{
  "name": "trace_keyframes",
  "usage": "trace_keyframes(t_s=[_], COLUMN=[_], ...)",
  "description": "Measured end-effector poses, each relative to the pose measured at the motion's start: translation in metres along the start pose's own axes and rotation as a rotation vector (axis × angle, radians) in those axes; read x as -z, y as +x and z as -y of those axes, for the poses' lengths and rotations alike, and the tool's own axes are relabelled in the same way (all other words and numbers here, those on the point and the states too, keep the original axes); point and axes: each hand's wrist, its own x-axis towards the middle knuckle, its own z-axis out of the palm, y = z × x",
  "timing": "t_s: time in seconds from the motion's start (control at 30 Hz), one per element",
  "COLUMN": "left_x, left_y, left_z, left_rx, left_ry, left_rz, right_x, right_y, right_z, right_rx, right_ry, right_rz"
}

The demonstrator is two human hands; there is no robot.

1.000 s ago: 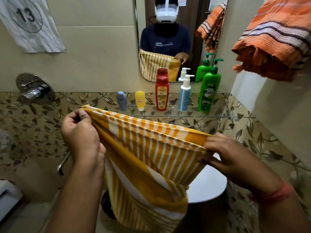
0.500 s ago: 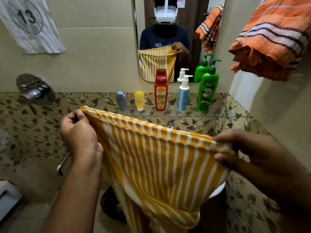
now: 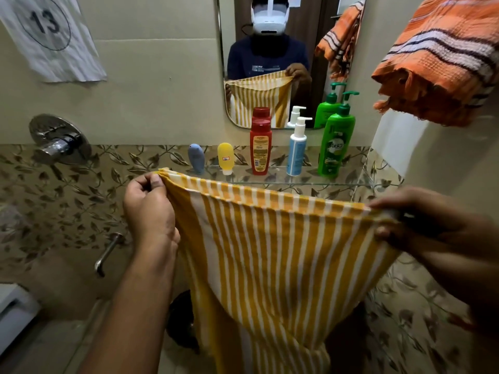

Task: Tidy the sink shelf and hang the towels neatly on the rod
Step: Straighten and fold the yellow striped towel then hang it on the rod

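left hand (image 3: 149,209): pinches top-left corner of yellow striped towel (image 3: 272,255)
right hand (image 3: 421,225): pinches top-right corner — edge taut
glass shelf (image 3: 356,182): five bottles upright

A paper sheet (image 3: 51,36) marked 13 hangs on the beige wall, above a chrome tap valve (image 3: 60,140). A mirror (image 3: 286,60) is fixed to the wall, and leaf-patterned tiles (image 3: 40,201) run below

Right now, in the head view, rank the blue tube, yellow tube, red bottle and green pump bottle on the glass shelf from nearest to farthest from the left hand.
1. blue tube, left end of the shelf, just above the left hand
2. yellow tube, beside it
3. red bottle, mid-shelf
4. green pump bottle, right end
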Motion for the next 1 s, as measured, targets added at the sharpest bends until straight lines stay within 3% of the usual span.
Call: trace_keyframes(t_s=[0.1, 0.2, 0.5, 0.67, 0.83, 1.0], left_x=[-0.005, -0.011, -0.009, -0.010, -0.013, -0.014], left_y=[-0.001, -0.006, -0.016, -0.016, -0.016, -0.010], left_z=[-0.001, 0.001, 0.003, 0.002, 0.006, 0.010], left_rx=[-0.010, -0.014, 0.025, 0.025, 0.024, 0.032], left_ry=[-0.002, -0.016, -0.013, -0.041, -0.010, 0.013], left_rz=[0.023, 0.039, 0.060, 0.060, 0.052, 0.011], right_x=[-0.002, -0.002, -0.011, -0.018, -0.023, -0.030], right_y=[0.005, 0.007, 0.009, 0.007, 0.007, 0.004], right_z=[-0.004, -0.008, -0.038, -0.052, -0.063, -0.073], right_rx=[0.040, -0.031, -0.128, -0.224, -0.270, -0.254], right_ry=[-0.147, 0.028, -0.336, -0.497, -0.362, -0.059], right_rz=[0.020, -0.150, 0.052, -0.037, -0.058, -0.099])
